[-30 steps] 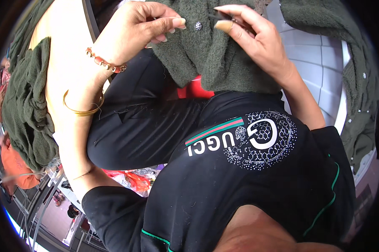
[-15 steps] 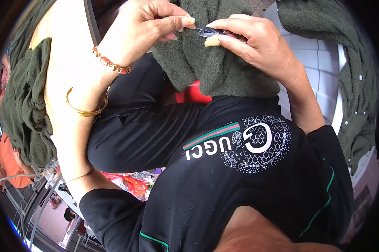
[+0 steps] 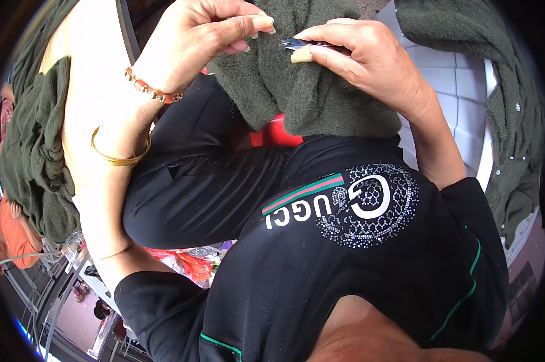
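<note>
A dark green fuzzy knit garment [image 3: 339,108] lies across my lap. Above it, my right hand [image 3: 369,57] is closed around small thread snips [image 3: 299,44], whose blades point left, close together. Yellowish tape [image 3: 302,54] wraps the tip of my right thumb. To the left of the blades, my left hand [image 3: 224,27] pinches thumb against fingers, a short gap from the snips. Whatever lies in that pinch is too small to make out. A beaded bracelet [image 3: 155,93] and a gold bangle [image 3: 121,161] circle my left wrist and forearm.
More dark green knit is heaped at the left on a pale surface [image 3: 88,66]. Another green knit piece with shiny beads [image 3: 517,120] hangs over a white bin [image 3: 447,90] at the right. Something red [image 3: 277,134] shows under my lap. A person in orange [image 3: 19,232] is at far left.
My left hand has drawn slightly left, away from the snips, widening the gap. The snips' blades, apart before, are now closer together. The right hand has shifted slightly left.
</note>
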A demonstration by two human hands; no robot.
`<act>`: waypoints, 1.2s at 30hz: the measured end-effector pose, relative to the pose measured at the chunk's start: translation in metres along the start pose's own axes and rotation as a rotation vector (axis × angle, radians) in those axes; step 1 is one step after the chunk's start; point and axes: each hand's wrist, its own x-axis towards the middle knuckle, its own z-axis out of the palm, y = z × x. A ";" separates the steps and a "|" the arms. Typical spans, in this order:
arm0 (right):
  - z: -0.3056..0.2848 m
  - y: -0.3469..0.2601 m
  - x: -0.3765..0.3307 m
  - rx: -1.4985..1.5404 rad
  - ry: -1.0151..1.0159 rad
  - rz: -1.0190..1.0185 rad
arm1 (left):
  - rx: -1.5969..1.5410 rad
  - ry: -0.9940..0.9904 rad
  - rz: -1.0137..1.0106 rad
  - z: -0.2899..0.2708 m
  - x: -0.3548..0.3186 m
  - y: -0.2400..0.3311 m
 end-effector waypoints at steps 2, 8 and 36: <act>0.001 0.001 0.000 0.005 0.009 -0.005 | 0.168 -0.146 0.100 -0.016 0.007 -0.016; 0.002 0.007 -0.002 0.000 -0.002 -0.012 | 0.377 -0.114 0.143 -0.001 0.003 -0.022; -0.009 -0.007 0.001 0.091 0.049 0.030 | 0.775 -0.035 0.219 0.020 0.011 -0.039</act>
